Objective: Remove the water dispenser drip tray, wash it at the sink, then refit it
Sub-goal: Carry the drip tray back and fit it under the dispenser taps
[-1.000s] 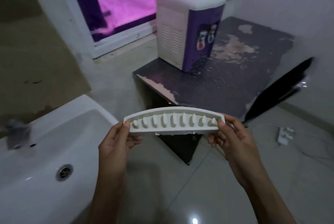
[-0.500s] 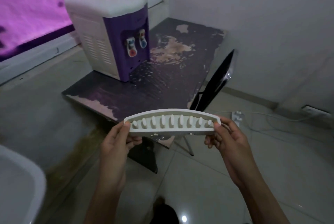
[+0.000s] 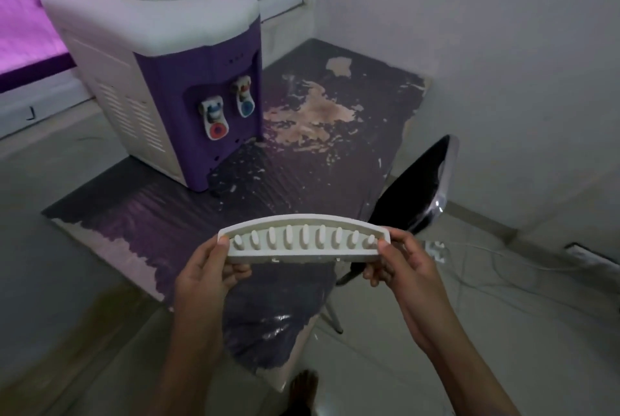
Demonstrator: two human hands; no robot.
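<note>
I see the tray [image 3: 303, 244] held up in the air between both hands, level, over the near part of the surface [image 3: 335, 164]. It is off the dispenser [image 3: 151, 63] and well apart from it. The tray is white and bow-shaped, with its curved edge turned away from me and its straight edge toward me. A row of short upright ribs runs along the inside.

My left hand [image 3: 204, 276] has its grip on the tray's left end, thumb on the top rim and fingers curled beneath. My right hand [image 3: 407, 268] has the same grip on the right end, thumb on top and fingers tucked under. Both grips are narrow and closed on the tray.

The dispenser stands on the far left part of the surface, white on the top and side and purple at the front. Its two taps face me, the red tap [image 3: 216, 122] lower left and the blue tap [image 3: 244, 98] upper right. The surface is dark, and its covering is peeled in pale patches.

A black chair [image 3: 416, 187] sits just beside the surface's right edge. Behind my right hand a white power strip [image 3: 436, 249] lies on the floor [image 3: 503, 331], with cables trailing to the right. A bare foot [image 3: 303, 388] shows at the bottom edge.
</note>
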